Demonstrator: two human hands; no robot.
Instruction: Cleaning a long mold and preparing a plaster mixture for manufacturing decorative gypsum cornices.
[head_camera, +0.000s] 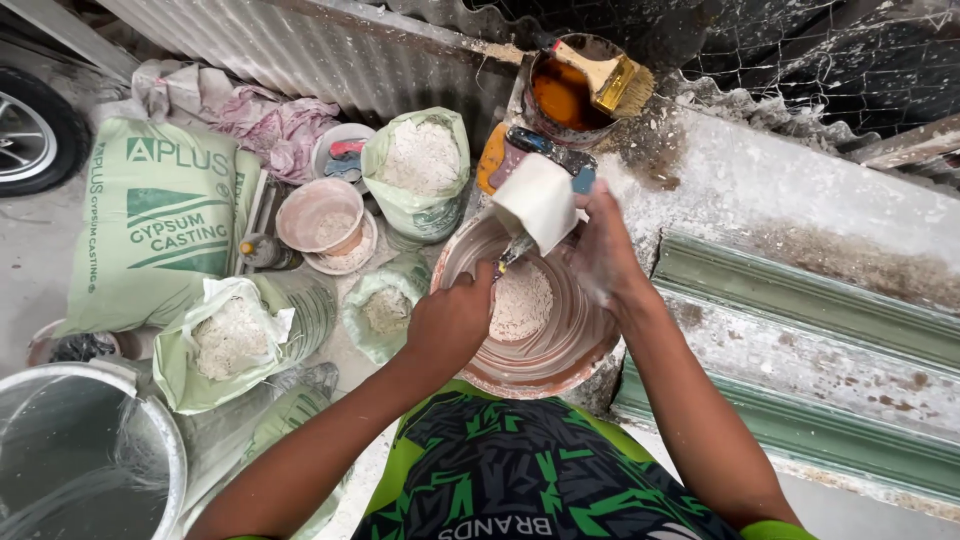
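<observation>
At frame centre, left hand (452, 320) grips the plaster-caked bowl (570, 345) rim; right hand (600, 250) clasps a white scraper (538, 200), best worked steadily over the powder (520, 300).

Plastic bowl (540, 350): smooth, dust-coated. Powder (522, 300): matt, coarse. Scraper blade (538, 203): smooth white plastic. Corrugated metal sheet (330, 55): dull. Green moulding (800, 300): matt, plaster-stained.

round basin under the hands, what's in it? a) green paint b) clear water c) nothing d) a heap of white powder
d: the round basin holds a heap of white powder at its middle, below the white scoop in the right hand.
</observation>
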